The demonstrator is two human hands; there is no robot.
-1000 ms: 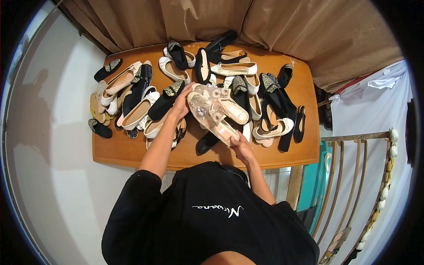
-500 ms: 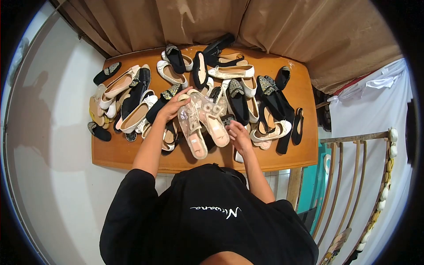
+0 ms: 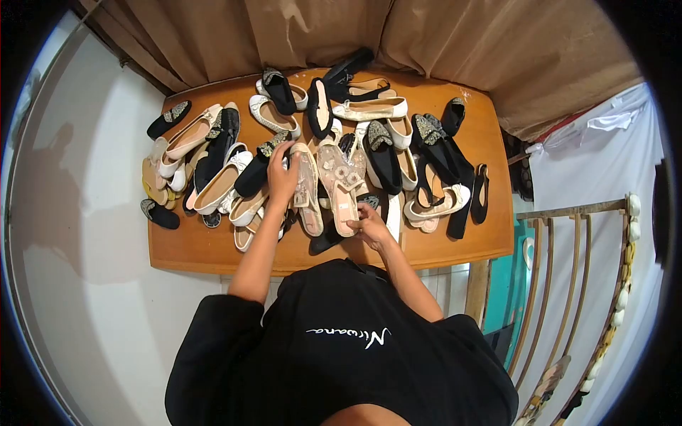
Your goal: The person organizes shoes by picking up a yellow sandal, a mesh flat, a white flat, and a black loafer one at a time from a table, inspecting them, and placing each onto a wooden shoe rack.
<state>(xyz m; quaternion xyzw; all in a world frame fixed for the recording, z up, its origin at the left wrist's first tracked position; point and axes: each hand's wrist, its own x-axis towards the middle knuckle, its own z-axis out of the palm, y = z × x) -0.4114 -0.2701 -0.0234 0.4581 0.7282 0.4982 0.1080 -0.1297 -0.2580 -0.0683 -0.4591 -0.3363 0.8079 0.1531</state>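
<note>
Two beige slippers with sheer, flower-trimmed uppers are in front of me, above the heap of shoes. My left hand (image 3: 282, 177) grips the left slipper (image 3: 310, 213) by its side near the toe, though some fingers are hidden behind it. The right slipper (image 3: 344, 202) is pinched at its heel by my right hand (image 3: 371, 228). Both slippers point their toes away from me and lie apart. Just left of my left hand is a black shoe with a gold ornament (image 3: 252, 174). Another black ornamented flat (image 3: 382, 160) lies right of the slippers.
A wooden table (image 3: 192, 248) bears several jumbled flats and sandals. White flats (image 3: 371, 108) lie toward the back, and a black sandal (image 3: 480, 193) is near the right edge. A brown curtain (image 3: 320, 32) hangs behind; a wooden rack (image 3: 568, 213) stands at the right.
The slippers have come apart and turned straighter. My right hand has moved left and taken the right slipper's heel; my left hand now holds only the left slipper.
</note>
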